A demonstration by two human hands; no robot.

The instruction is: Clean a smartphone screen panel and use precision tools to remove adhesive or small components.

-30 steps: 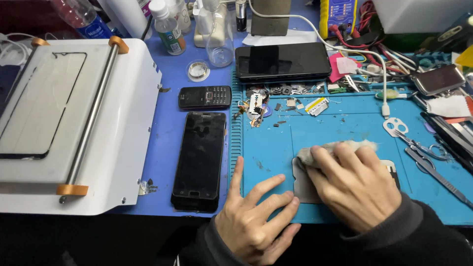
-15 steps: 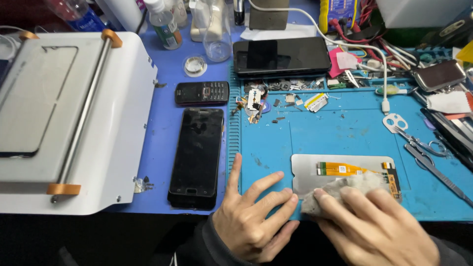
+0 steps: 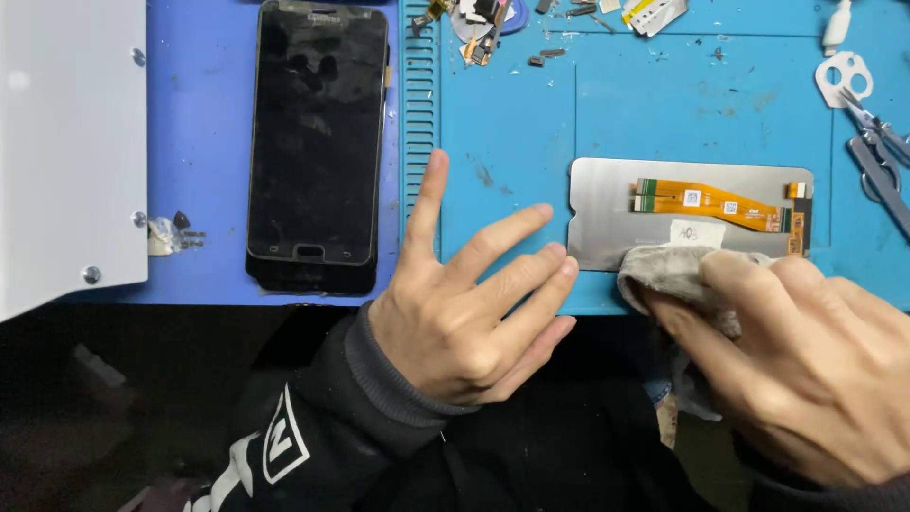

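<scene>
Left hand (image 3: pixel 464 303): fingers splayed, flat on blue mat (image 3: pixel 512 123), fingertips touching screen panel (image 3: pixel 607 213) left edge.
Right hand (image 3: pixel 806 365): clenched on grey cloth (image 3: pixel 678 270), pressing panel's near edge.

The grey, matt metal-looking rectangular screen panel (image 3: pixel 607 213) is carrying a glossy orange flex ribbon (image 3: pixel 706 199). A soft, nubby grey cloth (image 3: pixel 678 270) is lying on its near edge. The blue bench mat (image 3: pixel 517 114) is looking rubbery and smudged; the black slab phone (image 3: pixel 318 142) is showing dusty glass.
</scene>
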